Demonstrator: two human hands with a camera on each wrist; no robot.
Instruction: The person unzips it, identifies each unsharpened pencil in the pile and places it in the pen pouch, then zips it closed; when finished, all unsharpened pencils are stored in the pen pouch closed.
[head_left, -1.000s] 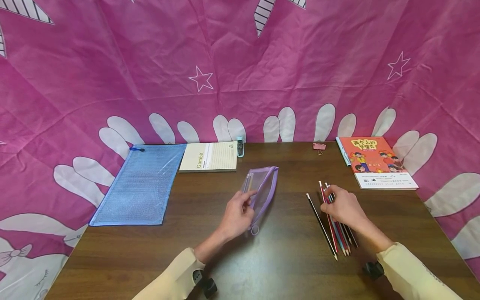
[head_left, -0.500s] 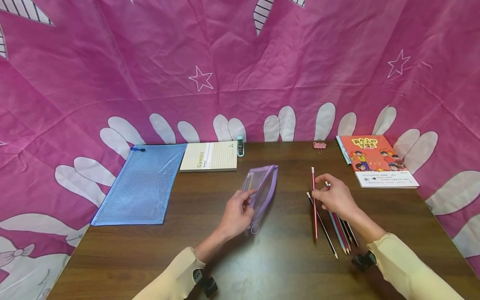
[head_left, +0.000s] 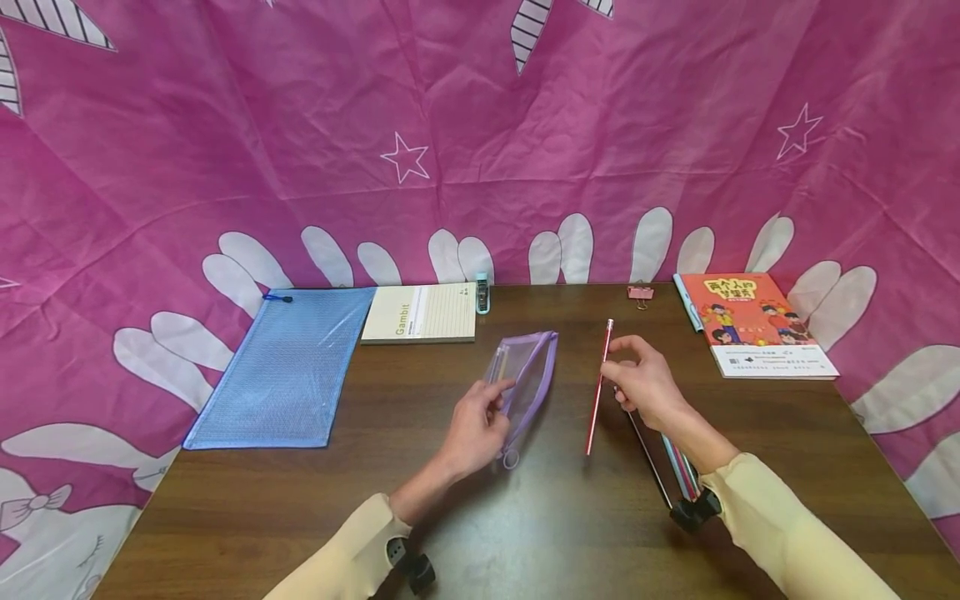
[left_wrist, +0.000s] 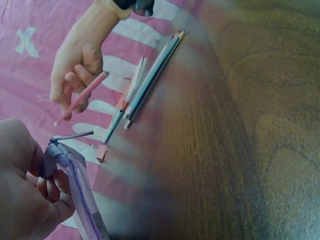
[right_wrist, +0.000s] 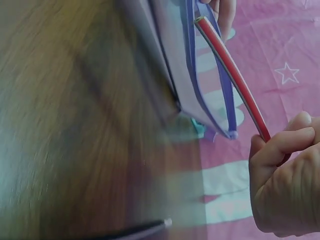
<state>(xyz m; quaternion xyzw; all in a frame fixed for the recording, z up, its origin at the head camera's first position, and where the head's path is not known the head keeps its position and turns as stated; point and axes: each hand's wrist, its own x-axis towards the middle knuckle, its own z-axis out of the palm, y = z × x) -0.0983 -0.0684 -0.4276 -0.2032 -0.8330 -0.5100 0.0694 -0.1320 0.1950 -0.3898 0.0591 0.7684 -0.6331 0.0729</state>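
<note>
My left hand (head_left: 476, 425) grips the edge of a purple mesh pencil pouch (head_left: 531, 367), its zipper side parted in the right wrist view. A slim pale stick shape shows through the pouch's left side. Between thumb and fingers, my right hand (head_left: 643, 383) pinches a red pencil (head_left: 596, 408) above the table, to the right of the pouch. Its white-tipped end points up and away, and the lower end looks blunt. Under the right forearm lie several pencils (head_left: 681, 467), partly hidden by the wrist. One black pencil (head_left: 647, 454) lies left of them.
A blue mesh zip folder (head_left: 277, 375) lies at the left, beside a Gambit notebook (head_left: 420, 312) and a small light-blue case (head_left: 482, 293). A pink binder clip (head_left: 640, 293) sits at the back. An orange book (head_left: 757, 321) with a light-blue pen (head_left: 688, 302) is at right.
My right hand has lifted the red pencil from the pile and carried it left towards the pouch. The left hand and the pouch stay put.
</note>
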